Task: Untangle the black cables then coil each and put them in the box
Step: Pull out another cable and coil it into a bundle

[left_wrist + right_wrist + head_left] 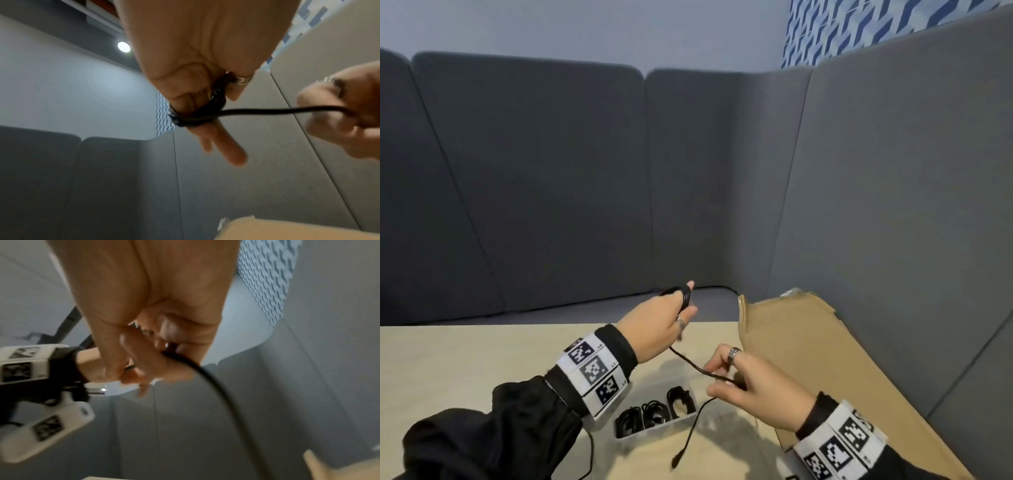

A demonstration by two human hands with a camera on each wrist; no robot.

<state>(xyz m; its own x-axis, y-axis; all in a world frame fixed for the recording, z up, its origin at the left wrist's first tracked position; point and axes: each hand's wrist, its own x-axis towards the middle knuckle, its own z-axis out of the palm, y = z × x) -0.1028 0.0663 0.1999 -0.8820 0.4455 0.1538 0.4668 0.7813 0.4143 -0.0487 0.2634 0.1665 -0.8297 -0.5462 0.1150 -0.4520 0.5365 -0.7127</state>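
Note:
My left hand (664, 318) is raised over the table's far edge. A black cable coil (686, 295) is wound round its two outstretched fingers (232, 151), and the thumb presses on the coil (197, 116). From there the black cable (688, 361) runs down to my right hand (750, 387), which pinches it between thumb and fingers (154, 353). The cable's free end (677, 459) hangs below that hand with its plug near the table. A small clear box (654, 430) under my hands holds three coiled black cables (654, 413).
The light wooden table (465, 359) stretches to the left. A large brown cardboard sheet (808, 359) leans at the right against grey padded seat backs (859, 205). A thin wire (589, 455) hangs from my left sleeve.

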